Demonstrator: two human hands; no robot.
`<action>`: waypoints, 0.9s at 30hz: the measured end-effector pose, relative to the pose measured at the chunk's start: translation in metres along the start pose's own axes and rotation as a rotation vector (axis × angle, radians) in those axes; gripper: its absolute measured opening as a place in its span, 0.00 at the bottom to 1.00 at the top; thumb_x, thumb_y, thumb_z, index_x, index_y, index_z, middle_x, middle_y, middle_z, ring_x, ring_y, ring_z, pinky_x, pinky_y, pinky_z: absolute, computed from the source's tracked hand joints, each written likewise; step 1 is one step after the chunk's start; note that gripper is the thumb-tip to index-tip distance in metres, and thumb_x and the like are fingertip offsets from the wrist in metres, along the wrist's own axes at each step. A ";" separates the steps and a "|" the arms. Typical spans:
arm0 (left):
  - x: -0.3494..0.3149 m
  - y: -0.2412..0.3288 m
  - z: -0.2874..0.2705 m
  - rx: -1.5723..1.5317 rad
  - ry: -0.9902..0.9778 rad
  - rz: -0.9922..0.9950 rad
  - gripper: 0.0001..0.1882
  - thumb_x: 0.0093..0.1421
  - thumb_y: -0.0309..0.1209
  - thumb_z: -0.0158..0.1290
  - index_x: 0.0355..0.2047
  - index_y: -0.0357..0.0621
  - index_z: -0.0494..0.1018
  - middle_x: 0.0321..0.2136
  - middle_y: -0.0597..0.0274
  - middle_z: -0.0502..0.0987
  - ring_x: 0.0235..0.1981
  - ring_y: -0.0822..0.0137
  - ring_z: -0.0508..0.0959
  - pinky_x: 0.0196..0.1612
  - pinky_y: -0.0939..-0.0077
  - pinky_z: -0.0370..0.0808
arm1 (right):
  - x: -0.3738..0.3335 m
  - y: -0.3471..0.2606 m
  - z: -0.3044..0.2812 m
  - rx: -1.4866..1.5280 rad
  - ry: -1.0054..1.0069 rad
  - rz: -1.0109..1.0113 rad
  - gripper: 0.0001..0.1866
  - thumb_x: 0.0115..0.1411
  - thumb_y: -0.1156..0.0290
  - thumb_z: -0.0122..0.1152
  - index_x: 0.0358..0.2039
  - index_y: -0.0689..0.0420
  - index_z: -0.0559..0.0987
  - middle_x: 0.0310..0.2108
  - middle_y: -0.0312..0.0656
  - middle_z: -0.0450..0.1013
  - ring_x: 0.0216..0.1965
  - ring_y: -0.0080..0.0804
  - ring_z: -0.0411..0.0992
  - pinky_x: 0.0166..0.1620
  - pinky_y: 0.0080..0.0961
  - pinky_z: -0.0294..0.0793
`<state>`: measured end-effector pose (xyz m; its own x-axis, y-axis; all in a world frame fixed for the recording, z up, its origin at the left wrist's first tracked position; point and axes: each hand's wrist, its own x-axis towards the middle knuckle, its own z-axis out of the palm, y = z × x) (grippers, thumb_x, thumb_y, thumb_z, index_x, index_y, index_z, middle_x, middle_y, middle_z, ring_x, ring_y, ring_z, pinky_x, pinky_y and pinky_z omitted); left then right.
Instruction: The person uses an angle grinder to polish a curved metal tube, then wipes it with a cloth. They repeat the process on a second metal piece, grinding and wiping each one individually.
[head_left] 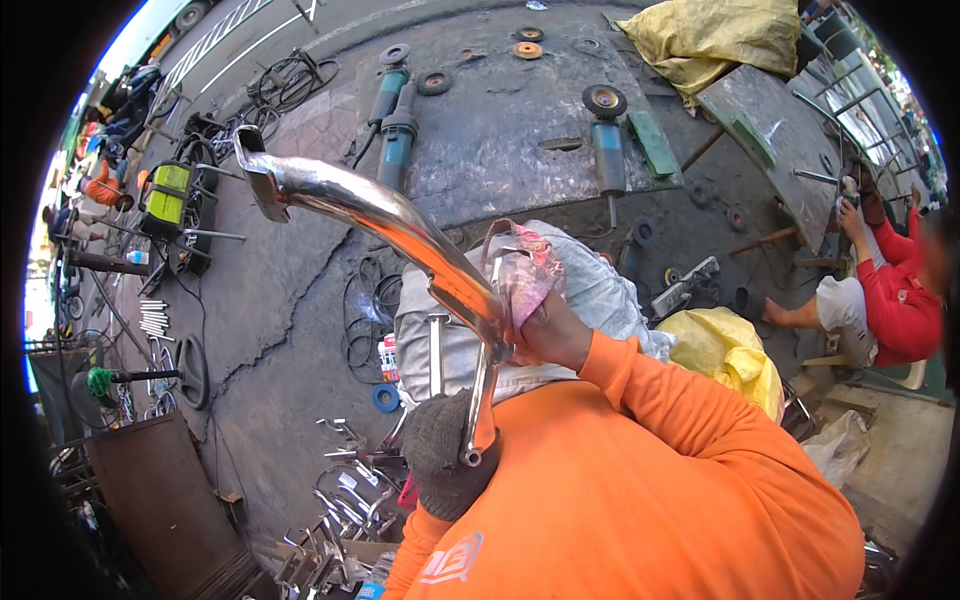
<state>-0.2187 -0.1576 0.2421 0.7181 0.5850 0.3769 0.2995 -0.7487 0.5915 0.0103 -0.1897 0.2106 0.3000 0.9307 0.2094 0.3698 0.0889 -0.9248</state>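
A curved, shiny chrome metal tube with brackets and side arms slants across my lap, its wide bracketed end raised at the far left. My left hand, in a dark grey knit glove, is closed round the near end of this piece; its fingers are mostly hidden. In my bare right hand a pink and red rag is bunched and pressed to the tube near its bend. A greyish-white cloth covers my lap beneath the piece.
Angle grinders lie on a metal sheet ahead, with another grinder at right. Chrome parts are heaped at lower left. A yellow sack lies by my right elbow. A person in red works at far right.
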 end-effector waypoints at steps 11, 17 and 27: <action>-0.031 -0.015 0.012 0.053 -0.044 0.033 0.19 0.49 0.27 0.66 0.43 0.42 0.80 0.36 0.52 0.81 0.38 0.46 0.83 0.45 0.52 0.79 | -0.018 0.006 0.029 0.701 0.199 0.464 0.19 0.75 0.51 0.52 0.35 0.55 0.71 0.31 0.35 0.69 0.30 0.28 0.68 0.34 0.30 0.72; -0.034 -0.014 0.010 0.056 -0.055 -0.056 0.21 0.46 0.27 0.68 0.43 0.42 0.80 0.36 0.53 0.82 0.38 0.47 0.83 0.45 0.52 0.79 | -0.022 0.026 0.059 0.700 0.351 0.283 0.20 0.79 0.56 0.39 0.35 0.55 0.73 0.30 0.38 0.73 0.32 0.28 0.73 0.37 0.30 0.76; -0.010 -0.011 -0.025 -0.095 0.011 -0.268 0.21 0.46 0.23 0.66 0.44 0.38 0.81 0.37 0.50 0.83 0.37 0.49 0.84 0.42 0.58 0.80 | -0.015 0.011 -0.020 0.430 0.376 0.054 0.17 0.56 0.77 0.63 0.46 0.60 0.74 0.39 0.41 0.74 0.39 0.31 0.75 0.43 0.33 0.77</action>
<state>-0.2445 -0.1477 0.2498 0.6143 0.7620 0.2050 0.4176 -0.5344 0.7349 0.0272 -0.2100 0.2039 0.6298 0.7547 0.1837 -0.0220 0.2538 -0.9670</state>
